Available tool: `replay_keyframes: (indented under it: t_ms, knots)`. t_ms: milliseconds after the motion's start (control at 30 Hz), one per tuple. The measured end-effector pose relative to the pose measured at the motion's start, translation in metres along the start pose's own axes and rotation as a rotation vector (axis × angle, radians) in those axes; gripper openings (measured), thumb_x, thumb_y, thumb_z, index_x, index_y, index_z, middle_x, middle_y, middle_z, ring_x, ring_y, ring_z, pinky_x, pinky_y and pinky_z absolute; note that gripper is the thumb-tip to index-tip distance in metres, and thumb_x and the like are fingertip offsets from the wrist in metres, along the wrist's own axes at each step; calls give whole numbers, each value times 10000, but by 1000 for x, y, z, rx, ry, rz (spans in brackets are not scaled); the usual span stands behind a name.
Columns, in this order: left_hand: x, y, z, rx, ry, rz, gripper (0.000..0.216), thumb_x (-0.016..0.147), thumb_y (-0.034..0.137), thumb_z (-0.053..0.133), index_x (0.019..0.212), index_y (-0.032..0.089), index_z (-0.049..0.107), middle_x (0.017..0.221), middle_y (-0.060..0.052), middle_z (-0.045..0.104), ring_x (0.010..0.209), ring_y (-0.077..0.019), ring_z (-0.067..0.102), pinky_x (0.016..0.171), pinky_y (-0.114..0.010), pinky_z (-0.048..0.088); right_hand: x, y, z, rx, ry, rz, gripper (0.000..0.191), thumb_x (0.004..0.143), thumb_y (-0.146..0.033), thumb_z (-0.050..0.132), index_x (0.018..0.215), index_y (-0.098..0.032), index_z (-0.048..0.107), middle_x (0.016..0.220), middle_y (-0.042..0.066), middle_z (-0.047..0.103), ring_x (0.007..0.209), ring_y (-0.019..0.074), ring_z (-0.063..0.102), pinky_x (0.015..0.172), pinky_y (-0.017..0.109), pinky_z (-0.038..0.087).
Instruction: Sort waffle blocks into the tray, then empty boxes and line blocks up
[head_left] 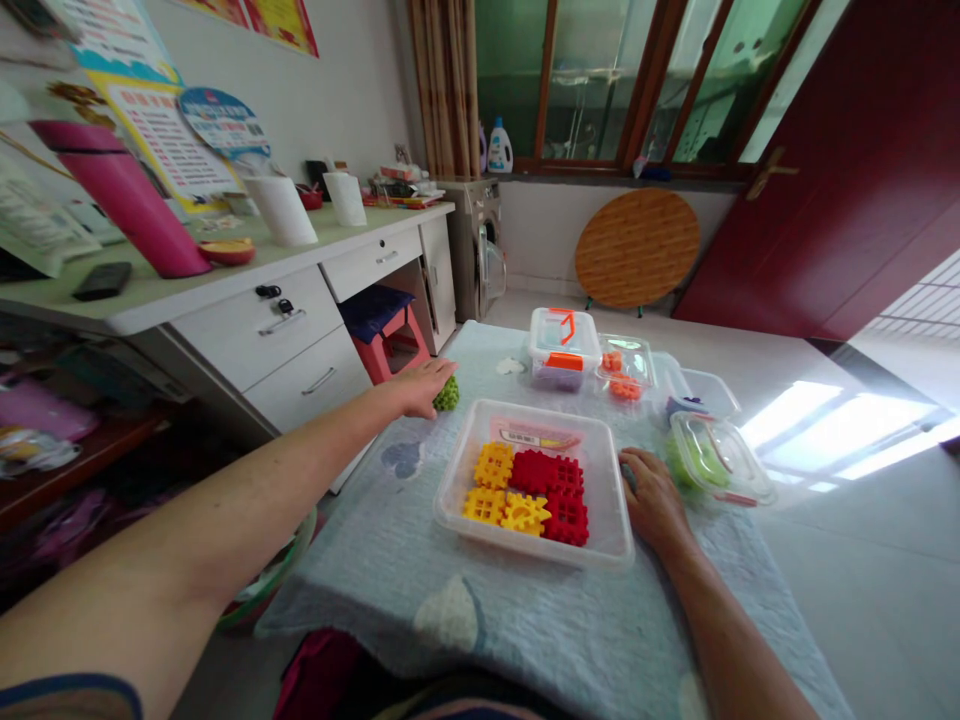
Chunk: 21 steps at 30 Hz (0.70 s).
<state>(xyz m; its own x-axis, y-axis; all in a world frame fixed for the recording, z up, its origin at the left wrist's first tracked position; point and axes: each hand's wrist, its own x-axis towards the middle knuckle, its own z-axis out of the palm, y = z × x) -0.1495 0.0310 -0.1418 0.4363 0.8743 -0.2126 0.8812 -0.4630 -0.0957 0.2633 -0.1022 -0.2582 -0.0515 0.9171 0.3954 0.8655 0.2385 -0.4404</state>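
My left hand (426,388) reaches to the left edge of the cloth-covered table, its fingers over and its thumb beside a small green knobby ball-like object (448,395). Close in front of me stands a clear plastic box (461,500) without a lid. Inside it lie yellow notched plastic blocks (485,505) on the left and red notched plastic blocks (568,517) on the right. My right hand (656,495) rests on the cloth against the box's right side, fingers loosely bent and a gap showing between thumb and fingers. I see nothing held there.
Behind the box stand a lidded container with orange clips (564,340), a clear container with orange pieces (626,370), one with purple pieces (712,392) and a lidded one with green contents (720,460). A white desk (292,320) runs along the left; a pink stool (390,345) sits under it.
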Motion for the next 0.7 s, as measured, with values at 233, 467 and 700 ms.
replay_keyframes:
  t_ms: [233,467,700]
  knots:
    - [30,-11,-12,29,-68,-32,645,629,254,734,1247,185,565,1264,-120,656,1125,-262,628,894,-292,481,0,0,0,-12,12,15,309,854,-308,462,1037,-165,666,1142,148,656,1081,298,589,994,457,440]
    - [28,-5,-21,72,-93,-63,442,619,313,722,1043,216,643,1013,-55,732,931,-247,670,703,-271,468,0,-1,-1,-2,11,8,295,854,-299,466,1031,-176,667,1135,139,655,1084,292,585,998,456,431]
    - [28,-4,-26,82,-74,-66,486,637,333,708,1096,193,628,1070,-78,723,928,-237,667,727,-267,467,1,-4,-2,3,8,14,270,853,-273,471,1027,-182,657,1129,132,651,1078,286,578,996,451,433]
